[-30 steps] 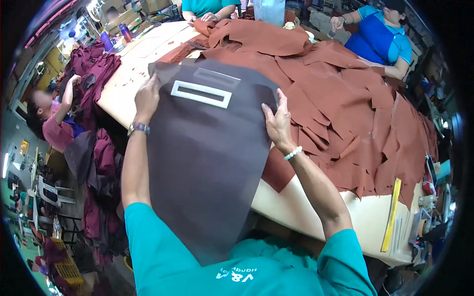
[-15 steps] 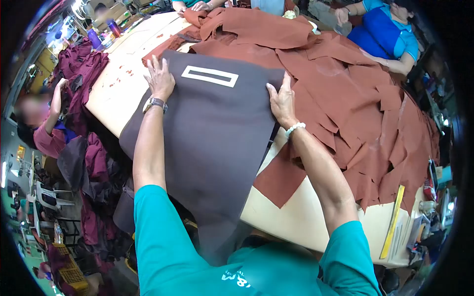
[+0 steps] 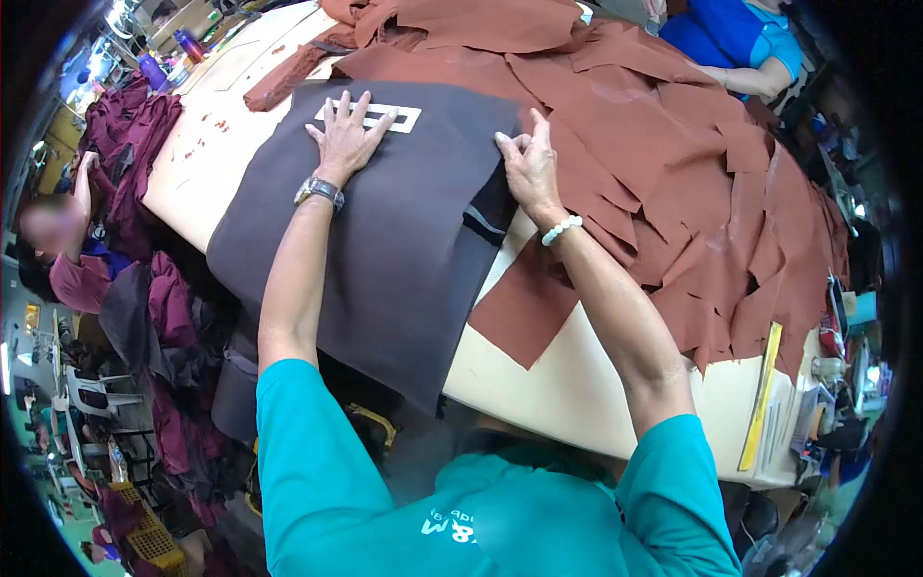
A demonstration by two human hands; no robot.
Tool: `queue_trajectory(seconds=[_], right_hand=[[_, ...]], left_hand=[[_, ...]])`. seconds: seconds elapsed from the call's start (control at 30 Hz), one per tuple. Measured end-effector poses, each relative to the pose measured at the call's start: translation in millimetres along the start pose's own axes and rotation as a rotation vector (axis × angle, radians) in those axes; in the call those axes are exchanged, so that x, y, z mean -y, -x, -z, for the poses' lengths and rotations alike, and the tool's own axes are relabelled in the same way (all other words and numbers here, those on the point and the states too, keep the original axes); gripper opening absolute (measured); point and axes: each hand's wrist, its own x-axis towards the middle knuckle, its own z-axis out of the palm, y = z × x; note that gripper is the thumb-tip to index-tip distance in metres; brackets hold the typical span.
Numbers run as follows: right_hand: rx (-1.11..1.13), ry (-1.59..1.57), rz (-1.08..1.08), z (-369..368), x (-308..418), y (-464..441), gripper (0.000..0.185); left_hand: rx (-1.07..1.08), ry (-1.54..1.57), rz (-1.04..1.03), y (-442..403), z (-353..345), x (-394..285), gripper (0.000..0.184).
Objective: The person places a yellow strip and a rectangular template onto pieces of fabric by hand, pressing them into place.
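A wide dark grey fabric piece (image 3: 385,240) lies over the table's near left part, its lower end hanging past the edge. Near its top is a flat white rectangular frame (image 3: 406,119) with a slot in it. My left hand (image 3: 349,142), wearing a watch, rests flat with fingers spread, partly covering this frame. Along the fabric's right edge sits my right hand (image 3: 532,171), its index finger stretched out and its thumb apart at the edge. Whether that edge lies between its fingers is hard to see. Under this edge a black patch with a light stripe (image 3: 484,223) shows.
Rust-brown fabric pieces (image 3: 663,192) heap over the cream table (image 3: 548,409). A yellow ruler (image 3: 761,396) lies near its right edge. One co-worker in blue (image 3: 716,38) is at the far right, another (image 3: 82,274) at the left beside maroon cloth (image 3: 130,144).
My left hand has moved from the fabric's left edge onto the white frame. The grey fabric's lower end has drawn up and hangs less low. My right hand stays at the right edge.
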Motion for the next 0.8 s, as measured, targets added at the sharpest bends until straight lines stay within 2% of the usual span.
queue_trajectory(seconds=[0.1,0.2,0.23,0.27,0.4,0.43,0.53,0.57,0.67,0.7,0.8], right_hand=[[0.020,0.030,-0.008,14.0,9.9,15.4,0.063],[0.177,0.142,0.117,18.1,9.2,46.0,0.065],[0.188,0.233,0.220,13.6,2.4,54.7,0.069],[0.189,0.318,0.365,13.1,7.0,61.5,0.066],[0.262,0.472,0.449,3.5,9.8,66.3,0.062],[0.288,0.507,0.479,5.3,12.6,66.8,0.061],[0.368,0.597,0.501,13.5,11.5,72.5,0.065],[0.337,0.519,0.463,15.9,13.5,74.5,0.067],[0.311,0.540,0.354,33.8,17.5,70.7,0.069],[0.249,0.547,0.405,41.5,13.1,68.8,0.071],[0.243,0.568,0.326,83.9,9.4,69.0,0.071]], left_hand=[[-0.042,0.005,-0.019,0.6,-0.8,3.0,0.073],[-0.133,-0.055,-0.021,4.0,-2.3,-3.6,0.069],[-0.190,-0.074,-0.043,5.6,-3.2,-6.8,0.063],[-0.165,-0.071,-0.033,9.5,-0.2,-13.8,0.062],[-0.031,-0.077,-0.020,24.0,-3.4,-30.3,0.064],[-0.063,-0.015,-0.007,26.3,-6.6,-28.9,0.066],[-0.127,0.036,0.001,31.2,-10.5,-32.9,0.071],[-0.143,0.030,0.001,32.0,-11.6,-34.4,0.073],[-0.161,0.026,-0.001,34.0,-13.3,-34.7,0.074],[-0.165,0.024,-0.007,34.5,-12.8,-33.5,0.075],[-0.177,0.024,-0.018,34.5,-14.3,-32.5,0.074]])
